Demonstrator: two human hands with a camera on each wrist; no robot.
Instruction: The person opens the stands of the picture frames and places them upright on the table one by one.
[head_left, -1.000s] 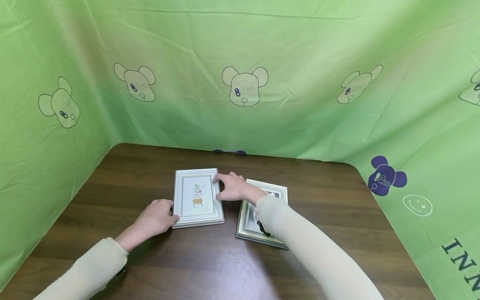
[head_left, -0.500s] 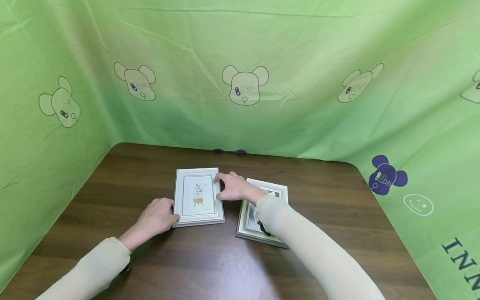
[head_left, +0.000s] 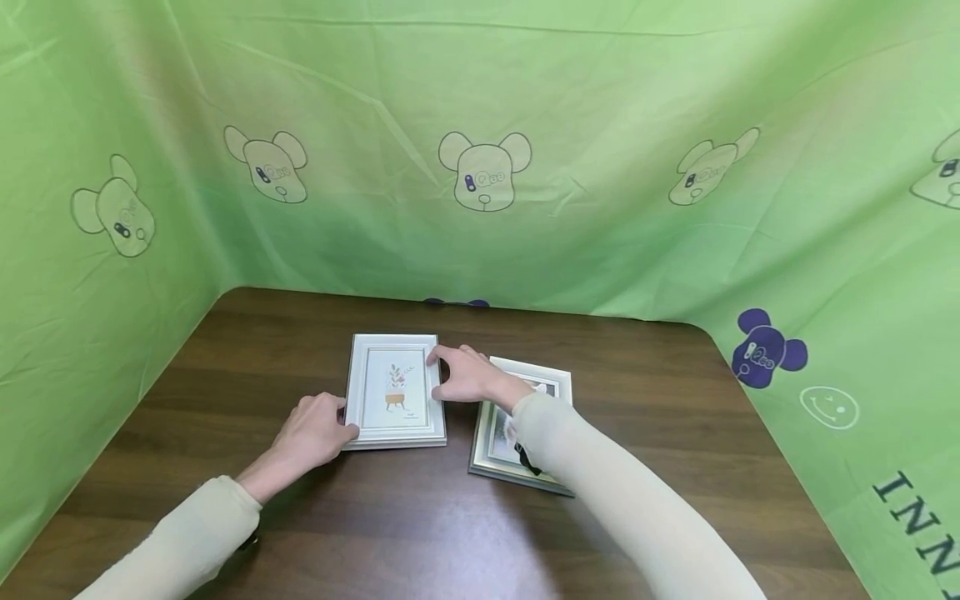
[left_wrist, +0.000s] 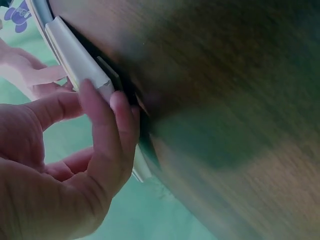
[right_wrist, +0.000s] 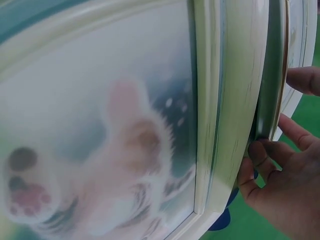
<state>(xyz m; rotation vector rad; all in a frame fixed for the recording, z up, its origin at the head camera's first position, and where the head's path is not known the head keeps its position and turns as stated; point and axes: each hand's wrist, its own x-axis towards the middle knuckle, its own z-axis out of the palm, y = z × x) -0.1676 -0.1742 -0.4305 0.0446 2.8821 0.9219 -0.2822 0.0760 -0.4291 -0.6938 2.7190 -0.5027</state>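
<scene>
In the head view, a white picture frame (head_left: 395, 392) with a potted-plant print lies face up on the table. My left hand (head_left: 313, 429) grips its left edge near the front corner, with the thumb at the front of the face. On its right side, my right hand (head_left: 471, 375) holds the edge between thumb and fingers. Curled fingers (left_wrist: 107, 125) meet the frame's side (left_wrist: 77, 52) in the left wrist view. Under my right forearm lies a second, cream picture frame (head_left: 504, 467), partly hidden; the right wrist view shows its blurred animal picture (right_wrist: 125, 150).
The brown wooden table (head_left: 420, 525) has rounded far corners. A green printed cloth (head_left: 585, 250) hangs behind it and along both sides. A narrow gap separates the two frames.
The white frame has shifted very slightly away from me, both hands staying on its edges. The whole head view has moved a little. The cream frame appears still.
</scene>
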